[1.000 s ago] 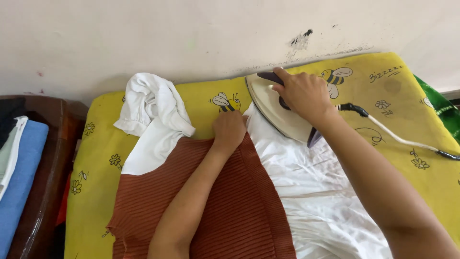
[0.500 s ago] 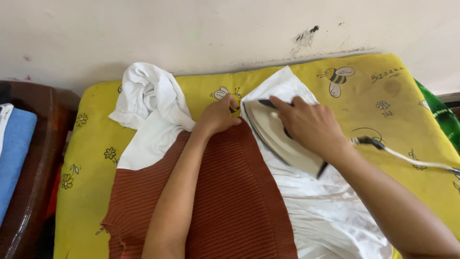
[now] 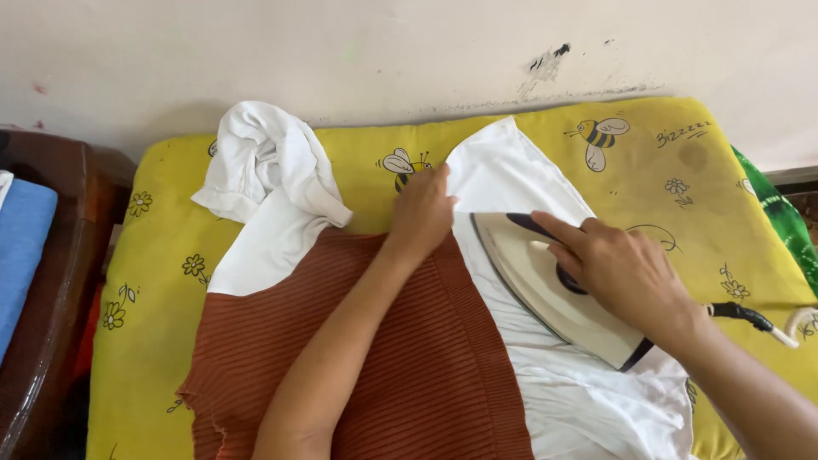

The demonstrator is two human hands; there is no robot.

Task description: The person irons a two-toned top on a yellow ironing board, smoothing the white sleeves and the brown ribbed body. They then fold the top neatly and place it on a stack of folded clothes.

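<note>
Against a scuffed white wall lay a yellow bee-print pad; left hand, fingers flat, pinned the white garment there, while right hand curled closed around the cream iron resting on that cloth, rust ribbed fabric alongside.

Your right hand covers the iron's handle; the white garment and both your forearms run off the frame's bottom edge.
</note>
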